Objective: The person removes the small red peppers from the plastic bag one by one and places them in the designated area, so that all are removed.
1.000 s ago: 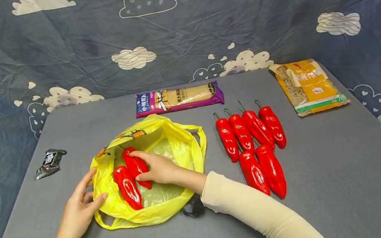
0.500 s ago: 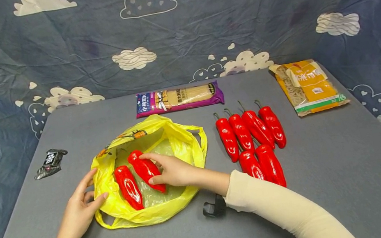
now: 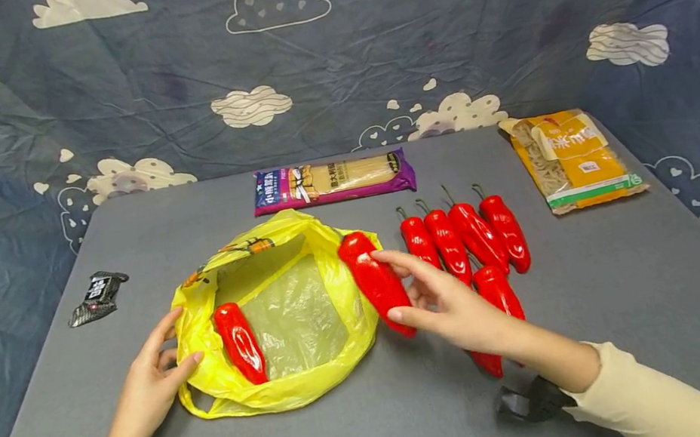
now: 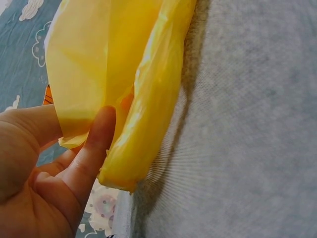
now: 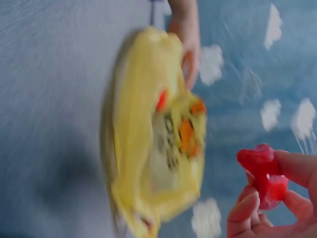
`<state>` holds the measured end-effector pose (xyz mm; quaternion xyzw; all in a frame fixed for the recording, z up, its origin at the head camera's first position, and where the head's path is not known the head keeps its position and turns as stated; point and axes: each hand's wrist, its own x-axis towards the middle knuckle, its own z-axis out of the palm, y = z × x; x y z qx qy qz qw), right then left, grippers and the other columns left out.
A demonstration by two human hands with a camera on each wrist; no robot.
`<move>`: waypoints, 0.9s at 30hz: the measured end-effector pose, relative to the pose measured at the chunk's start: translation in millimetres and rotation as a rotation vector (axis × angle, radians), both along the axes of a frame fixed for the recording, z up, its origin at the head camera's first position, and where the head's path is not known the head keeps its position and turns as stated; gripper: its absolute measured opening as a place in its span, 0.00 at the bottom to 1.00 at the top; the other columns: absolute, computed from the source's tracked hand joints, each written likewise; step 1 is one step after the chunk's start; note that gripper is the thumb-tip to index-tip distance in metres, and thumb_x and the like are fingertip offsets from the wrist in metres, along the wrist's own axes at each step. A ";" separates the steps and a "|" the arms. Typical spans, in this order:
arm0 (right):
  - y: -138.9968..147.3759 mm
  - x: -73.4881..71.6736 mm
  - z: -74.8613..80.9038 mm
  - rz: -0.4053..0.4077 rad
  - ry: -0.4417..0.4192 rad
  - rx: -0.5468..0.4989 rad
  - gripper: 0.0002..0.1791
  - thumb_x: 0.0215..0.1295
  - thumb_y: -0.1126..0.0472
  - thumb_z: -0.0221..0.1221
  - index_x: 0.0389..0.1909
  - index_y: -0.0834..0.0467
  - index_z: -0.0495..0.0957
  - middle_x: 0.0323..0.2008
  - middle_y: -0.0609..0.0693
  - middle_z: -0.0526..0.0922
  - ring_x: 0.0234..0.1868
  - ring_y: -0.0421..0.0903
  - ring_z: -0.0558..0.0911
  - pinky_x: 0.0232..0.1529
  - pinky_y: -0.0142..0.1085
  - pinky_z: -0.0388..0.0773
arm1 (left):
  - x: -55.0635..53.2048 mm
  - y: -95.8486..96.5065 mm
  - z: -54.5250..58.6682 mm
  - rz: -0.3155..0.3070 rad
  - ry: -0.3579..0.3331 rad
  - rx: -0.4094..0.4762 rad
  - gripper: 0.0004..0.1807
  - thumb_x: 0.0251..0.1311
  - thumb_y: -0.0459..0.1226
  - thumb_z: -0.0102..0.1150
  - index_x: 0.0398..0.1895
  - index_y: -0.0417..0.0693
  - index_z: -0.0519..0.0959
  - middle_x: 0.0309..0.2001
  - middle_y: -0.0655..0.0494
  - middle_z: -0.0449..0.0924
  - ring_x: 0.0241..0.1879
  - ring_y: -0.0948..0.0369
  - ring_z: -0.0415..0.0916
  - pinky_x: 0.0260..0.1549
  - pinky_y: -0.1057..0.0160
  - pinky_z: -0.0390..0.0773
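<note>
Red pepper (image 3: 375, 282) sits pinched between the thumb and fingers of the right hand (image 3: 453, 305), just over the right edge of the yellow bag (image 3: 282, 313) on the gray table (image 3: 610, 299). Another pepper (image 3: 241, 343) lies inside the bag, and the left hand (image 3: 149, 380) pinches the bag's left rim. From the left wrist, thumb and finger nip the yellow plastic (image 4: 143, 89). From the right wrist, blurry fingers (image 5: 247, 208) curl around the pepper's end (image 5: 262, 173).

Eight red peppers (image 3: 478, 236), one yellow bag (image 3: 333, 282), two noodle packets (image 3: 333, 180), one small black wrapper (image 3: 97, 297).
</note>
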<state>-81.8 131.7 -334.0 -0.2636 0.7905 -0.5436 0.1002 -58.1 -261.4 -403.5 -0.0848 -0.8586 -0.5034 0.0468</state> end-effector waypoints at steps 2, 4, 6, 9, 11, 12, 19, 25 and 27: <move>20.0 4.5 2.1 -0.073 0.019 -0.013 0.37 0.57 0.65 0.60 0.65 0.43 0.56 0.50 0.51 0.67 0.31 0.47 0.74 0.28 0.34 0.76 | -0.1 -0.3 -0.5 -0.001 -0.001 0.005 0.38 0.53 0.23 0.55 0.67 0.46 0.54 0.51 0.36 0.62 0.32 0.72 0.74 0.26 0.70 0.78; 39.2 8.3 1.6 -0.140 0.042 -0.022 0.38 0.57 0.68 0.59 0.66 0.45 0.55 0.50 0.52 0.65 0.32 0.46 0.72 0.29 0.34 0.75 | -0.1 -0.3 -0.9 -0.001 -0.002 0.009 0.38 0.53 0.23 0.55 0.67 0.45 0.54 0.51 0.36 0.62 0.32 0.72 0.75 0.26 0.70 0.78; 57.3 11.8 -1.7 -0.201 0.064 -0.022 0.39 0.57 0.71 0.58 0.67 0.47 0.54 0.47 0.52 0.65 0.32 0.45 0.71 0.29 0.32 0.73 | -0.1 -0.4 -1.2 0.001 -0.003 0.012 0.38 0.53 0.23 0.55 0.67 0.45 0.54 0.51 0.36 0.62 0.32 0.73 0.75 0.26 0.70 0.78; 81.4 16.3 -11.1 -0.286 0.088 -0.017 0.40 0.56 0.74 0.56 0.67 0.50 0.54 0.44 0.53 0.65 0.31 0.43 0.70 0.28 0.30 0.72 | -0.1 -0.2 -1.1 0.004 -0.004 0.014 0.38 0.53 0.22 0.55 0.67 0.45 0.54 0.51 0.36 0.62 0.32 0.72 0.75 0.25 0.70 0.78; 96.0 19.9 -19.1 -0.339 0.095 0.010 0.40 0.57 0.74 0.56 0.68 0.50 0.53 0.43 0.52 0.66 0.32 0.42 0.71 0.28 0.29 0.73 | -0.1 0.0 -0.7 0.005 -0.007 0.013 0.38 0.53 0.22 0.55 0.67 0.45 0.54 0.51 0.36 0.62 0.32 0.72 0.75 0.25 0.70 0.78; 102.6 21.5 -23.2 -0.362 0.100 0.029 0.40 0.57 0.74 0.56 0.68 0.50 0.53 0.43 0.52 0.66 0.32 0.41 0.72 0.28 0.28 0.73 | -0.2 0.2 -0.4 0.006 -0.010 0.012 0.38 0.53 0.22 0.55 0.67 0.45 0.54 0.51 0.35 0.61 0.32 0.72 0.75 0.25 0.70 0.78; 137.8 35.1 -51.7 -0.447 0.063 0.177 0.39 0.58 0.70 0.57 0.69 0.53 0.50 0.46 0.56 0.67 0.29 0.40 0.76 0.22 0.31 0.72 | -0.7 0.8 0.9 0.000 -0.022 0.017 0.38 0.54 0.23 0.55 0.67 0.45 0.54 0.52 0.34 0.61 0.32 0.72 0.75 0.25 0.69 0.78; 153.7 44.4 -64.8 -0.481 0.007 0.256 0.39 0.59 0.68 0.57 0.68 0.54 0.50 0.43 0.59 0.67 0.23 0.40 0.72 0.19 0.31 0.69 | -0.9 0.3 0.4 -0.004 -0.015 0.020 0.37 0.54 0.23 0.55 0.67 0.44 0.54 0.51 0.35 0.61 0.31 0.71 0.75 0.24 0.69 0.78; 156.1 46.3 -66.8 -0.474 -0.005 0.267 0.38 0.58 0.68 0.57 0.68 0.55 0.50 0.40 0.59 0.68 0.21 0.40 0.70 0.18 0.31 0.68 | -0.7 0.1 -0.1 -0.002 -0.015 0.018 0.38 0.53 0.23 0.55 0.67 0.44 0.54 0.51 0.36 0.61 0.31 0.71 0.75 0.24 0.69 0.78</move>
